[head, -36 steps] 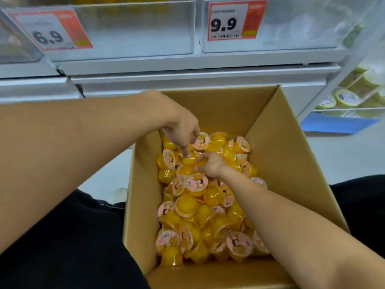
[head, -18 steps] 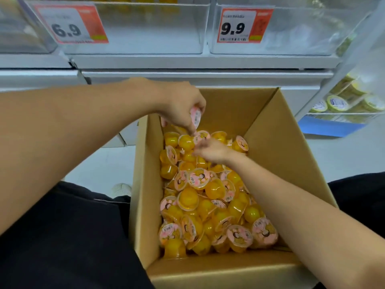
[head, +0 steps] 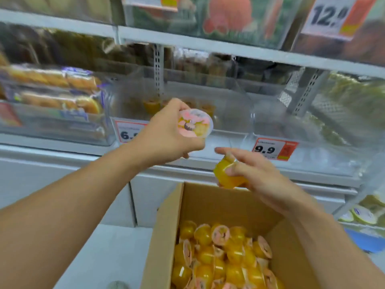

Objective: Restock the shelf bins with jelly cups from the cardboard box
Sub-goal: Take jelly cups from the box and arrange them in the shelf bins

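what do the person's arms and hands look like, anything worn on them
Both forearms are bare as far as the frame shows: no sleeves, gloves or watch in view. The left hand and right hand show no rings or wristbands that can be made out, though the picture is somewhat blurred. No markings are visible on either arm.

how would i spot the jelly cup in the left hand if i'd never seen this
Start at the cardboard box, then look up to the clear bin. In front of it the left hand holds a jelly cup, its pink lid facing the camera.
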